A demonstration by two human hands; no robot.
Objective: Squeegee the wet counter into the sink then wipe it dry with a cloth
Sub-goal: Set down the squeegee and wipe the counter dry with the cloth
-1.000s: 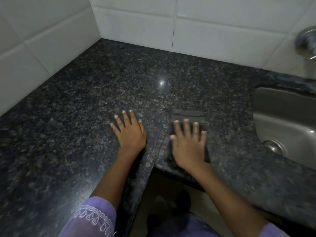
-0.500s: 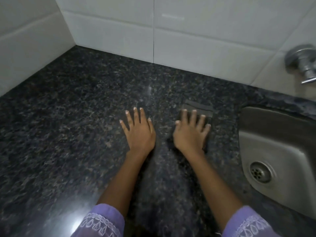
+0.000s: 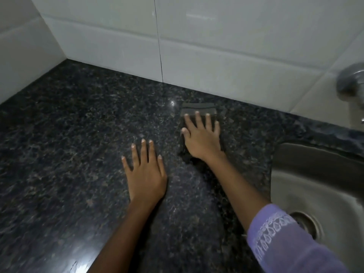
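Dark grey and folded flat, the cloth (image 3: 198, 109) lies on the table (image 3: 69, 134) at about one o'clock from the middle of the view, close to the foot of the back wall tiles (image 3: 216, 62). The right hand (image 3: 202, 138) presses down on it with fingers straight and slightly spread, palm flat, so that only the far edge of the cloth and thin strips at its sides show past the fingertips. The left hand (image 3: 145, 174) rests palm-down on the bare table at about seven o'clock from the cloth, fingers straight and fanned apart, holding nothing and apart from the cloth. The table is black speckled stone with a glossy sheen and a bright reflection near its lower left edge. At three to four o'clock sits the steel sink (image 3: 315, 174), its drain partly hidden behind a purple sleeve (image 3: 291, 243) with white trim on the right forearm. A metal tap (image 3: 351, 81) juts from the tiles at two o'clock, blurred.
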